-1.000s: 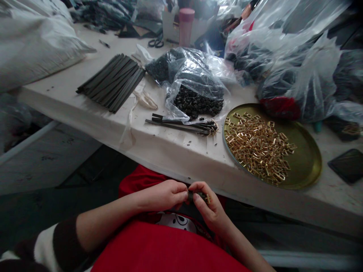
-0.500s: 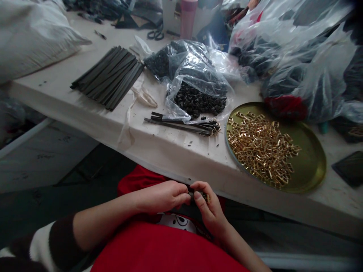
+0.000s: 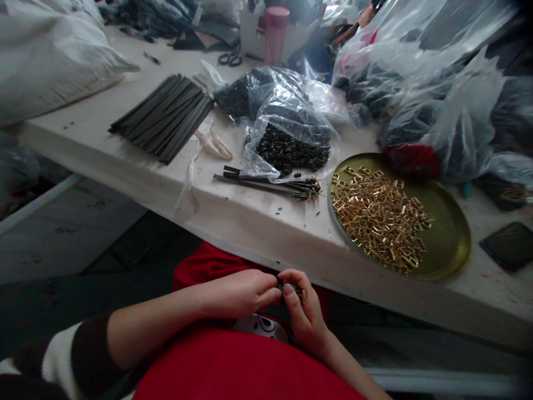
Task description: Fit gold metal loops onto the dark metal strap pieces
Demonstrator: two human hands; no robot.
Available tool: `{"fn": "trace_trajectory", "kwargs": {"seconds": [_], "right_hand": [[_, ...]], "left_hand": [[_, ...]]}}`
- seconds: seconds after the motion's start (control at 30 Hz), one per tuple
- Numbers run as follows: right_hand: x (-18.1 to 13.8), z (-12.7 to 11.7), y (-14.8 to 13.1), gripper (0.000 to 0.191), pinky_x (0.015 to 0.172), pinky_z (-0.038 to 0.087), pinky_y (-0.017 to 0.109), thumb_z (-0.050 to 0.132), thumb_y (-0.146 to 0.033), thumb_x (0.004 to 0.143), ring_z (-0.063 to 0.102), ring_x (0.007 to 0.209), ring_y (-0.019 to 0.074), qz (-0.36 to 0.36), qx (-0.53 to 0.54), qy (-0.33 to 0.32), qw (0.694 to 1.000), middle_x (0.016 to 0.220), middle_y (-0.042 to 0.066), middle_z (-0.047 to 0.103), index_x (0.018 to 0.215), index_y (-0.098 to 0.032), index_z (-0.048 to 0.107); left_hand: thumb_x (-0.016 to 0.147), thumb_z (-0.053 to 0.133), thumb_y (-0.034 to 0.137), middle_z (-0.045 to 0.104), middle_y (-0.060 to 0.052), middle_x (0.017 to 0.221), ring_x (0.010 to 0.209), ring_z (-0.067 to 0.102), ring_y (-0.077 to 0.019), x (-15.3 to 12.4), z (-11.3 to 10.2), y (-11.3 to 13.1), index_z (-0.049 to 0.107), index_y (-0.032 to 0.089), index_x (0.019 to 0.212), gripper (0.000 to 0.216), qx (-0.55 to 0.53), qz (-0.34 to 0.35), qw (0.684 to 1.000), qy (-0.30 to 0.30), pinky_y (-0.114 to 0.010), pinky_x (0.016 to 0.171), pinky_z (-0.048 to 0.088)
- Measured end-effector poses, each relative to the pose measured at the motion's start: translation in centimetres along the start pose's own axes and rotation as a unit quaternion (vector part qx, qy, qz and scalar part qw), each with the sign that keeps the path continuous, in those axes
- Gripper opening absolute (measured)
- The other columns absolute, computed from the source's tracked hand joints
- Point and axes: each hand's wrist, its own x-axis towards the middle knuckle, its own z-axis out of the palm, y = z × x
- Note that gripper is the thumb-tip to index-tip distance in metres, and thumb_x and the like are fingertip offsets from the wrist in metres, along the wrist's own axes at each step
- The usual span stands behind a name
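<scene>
Over my lap, just below the table edge, my left hand (image 3: pixel 254 290) and my right hand (image 3: pixel 302 305) meet at the fingertips. Between them is a dark strap (image 3: pixel 292 288) with a gold buckle (image 3: pixel 303 294) at its right end, mostly covered by the fingers. The right thumb and curled fingers close around the buckle end, while the left fingers pinch at the strap's other side. Straight ahead on the table lies a small bundle of dark straps (image 3: pixel 266 186), gold buckles on their right ends. A round tray (image 3: pixel 449 239) to the right carries a heap of gold buckles (image 3: pixel 381 214).
Dark flat strips (image 3: pixel 162 119) lie in a stack at the left. A clear bag (image 3: pixel 287 105) spills small black pieces (image 3: pixel 291 150). Large plastic bags (image 3: pixel 441 111) fill the back right. Scissors (image 3: pixel 230 57) and a pink bottle (image 3: pixel 276 36) stand farther back; a dark flat object (image 3: pixel 508 245) is far right.
The view has shifted slightly, so the table things sit a little lower. Both hands stay together around the strap; the right fingers have turned slightly and the buckle shows less.
</scene>
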Motion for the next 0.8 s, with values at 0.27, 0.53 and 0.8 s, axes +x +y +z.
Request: {"fn": "trace_trajectory", "kwargs": {"seconds": [0.27,0.53,0.8], "right_hand": [[-0.3,0.0,0.5,0.023,0.062,0.043,0.026,0.032,-0.032,0.089,0.053,0.069,0.015,-0.004,0.005,0.003,1.0,0.078,0.002,0.053,0.105,-0.021,0.045],[0.7,0.2,0.4,0.022,0.073,0.042,0.028,0.03,-0.027,0.09,0.054,0.085,0.0168,-0.036,-0.041,0.049,0.997,0.09,0.005,0.057,0.101,-0.021,0.048],[3.4,-1.7,-1.7,0.024,0.061,0.042,0.023,0.053,-0.038,0.08,0.05,0.065,0.0113,0.065,0.189,0.013,0.98,0.076,-0.001,0.054,0.098,-0.022,0.05]], "left_hand": [[0.087,0.033,0.032,0.062,-0.004,0.071,0.058,0.051,-0.0138,-0.3,-0.4,0.7,0.059,0.015,0.078,0.033,0.031,0.007,0.999,0.014,-0.021,0.05,0.033],[0.087,0.032,0.033,0.065,-0.007,0.084,0.07,0.057,-0.0175,0.8,-0.3,0.9,0.059,0.015,0.085,0.033,0.049,0.014,0.998,0.043,-0.022,0.059,0.038],[0.086,0.033,0.033,0.057,0.0,0.066,0.058,0.049,-0.013,0.8,-3.6,1.1,0.056,0.016,0.071,0.032,0.109,-0.041,0.99,0.084,-0.021,0.051,0.031]]}}
